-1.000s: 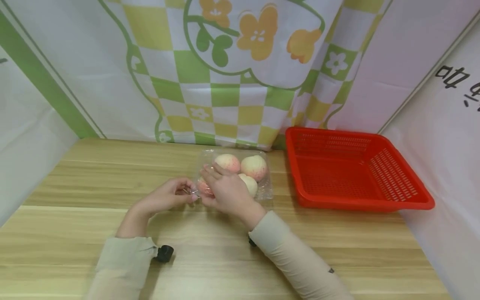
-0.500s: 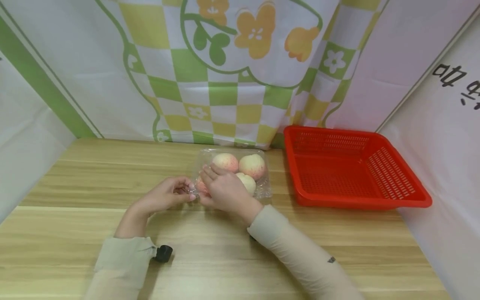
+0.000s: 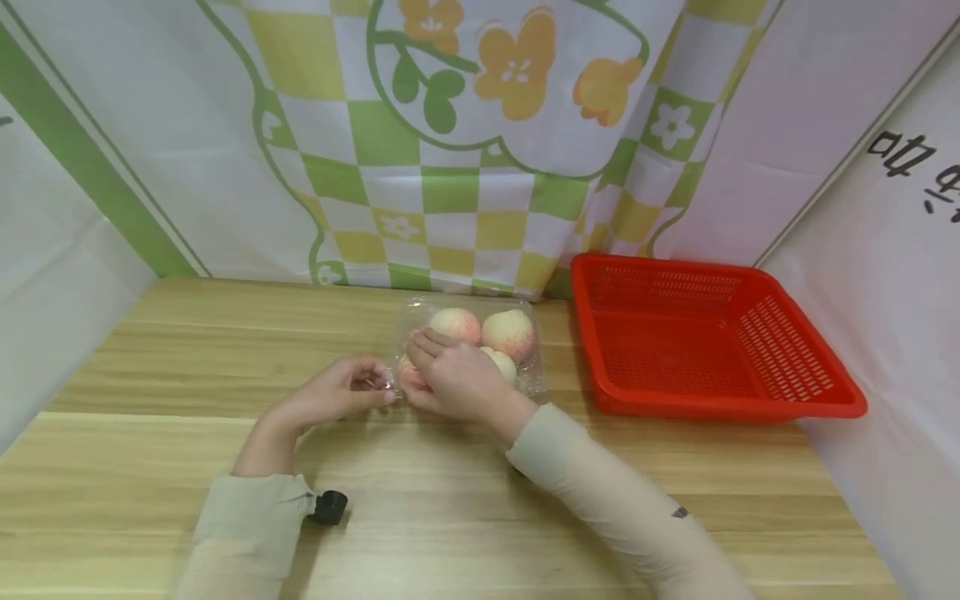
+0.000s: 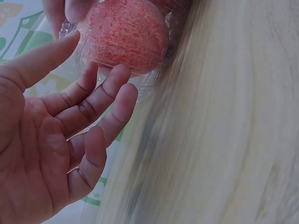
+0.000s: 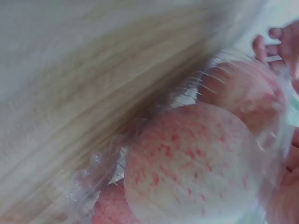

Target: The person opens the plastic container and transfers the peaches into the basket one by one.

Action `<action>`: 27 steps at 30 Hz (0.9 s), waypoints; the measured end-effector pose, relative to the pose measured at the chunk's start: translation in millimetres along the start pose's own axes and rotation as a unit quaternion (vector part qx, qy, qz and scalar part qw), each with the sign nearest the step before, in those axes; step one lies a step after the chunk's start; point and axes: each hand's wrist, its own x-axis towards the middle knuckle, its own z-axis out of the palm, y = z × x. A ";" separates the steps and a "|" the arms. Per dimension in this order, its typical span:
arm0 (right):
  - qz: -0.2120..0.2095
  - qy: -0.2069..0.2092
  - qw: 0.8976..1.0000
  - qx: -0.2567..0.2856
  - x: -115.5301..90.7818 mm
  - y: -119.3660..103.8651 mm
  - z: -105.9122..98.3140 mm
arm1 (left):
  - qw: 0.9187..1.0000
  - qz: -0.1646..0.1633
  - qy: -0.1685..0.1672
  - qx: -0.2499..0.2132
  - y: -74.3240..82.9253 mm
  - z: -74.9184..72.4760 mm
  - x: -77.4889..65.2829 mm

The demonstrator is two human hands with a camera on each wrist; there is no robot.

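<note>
A clear plastic clamshell box [image 3: 534,379] sits on the wooden table and contains several cream-and-pink peaches [image 3: 508,335]. My left hand [image 3: 330,393] is at its front-left corner, thumb and fingers around the plastic edge. In the left wrist view, the left thumb [image 4: 51,58] and fingertips meet the plastic beside a speckled red peach [image 4: 128,37]. My right hand [image 3: 459,379] lies across the top of the box with its fingers extended, covering part of the front peaches. The right wrist view shows a pale peach [image 5: 194,172] close up behind the blurred plastic.
A red perforated plastic basket [image 3: 615,408] stands to the right of the box. Behind the table [image 3: 420,508] hangs a green-and-yellow checked curtain [image 3: 450,192]. White fabric walls [image 3: 885,275] close off both sides. A small black device [image 3: 328,507] is at the left cuff.
The right hand has shifted slightly over the box top, and its forearm has swung a little to the right. My left hand stays at the corner.
</note>
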 end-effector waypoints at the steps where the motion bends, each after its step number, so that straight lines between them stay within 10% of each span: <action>1: 0.012 -0.012 0.999 0.028 -1.5 1.0 -2.2 | 1.000 -0.005 -0.001 -0.004 -0.4 0.6 0.1; 7: 0.077 -0.027 0.984 0.161 -15.0 15.5 -13.2 | 0.999 -0.031 0.003 -0.012 -0.1 3.6 0.9; 27: 0.142 -0.010 0.969 0.201 -93.7 55.7 -21.0 | 0.999 -0.023 -0.007 -0.031 1.0 2.5 1.8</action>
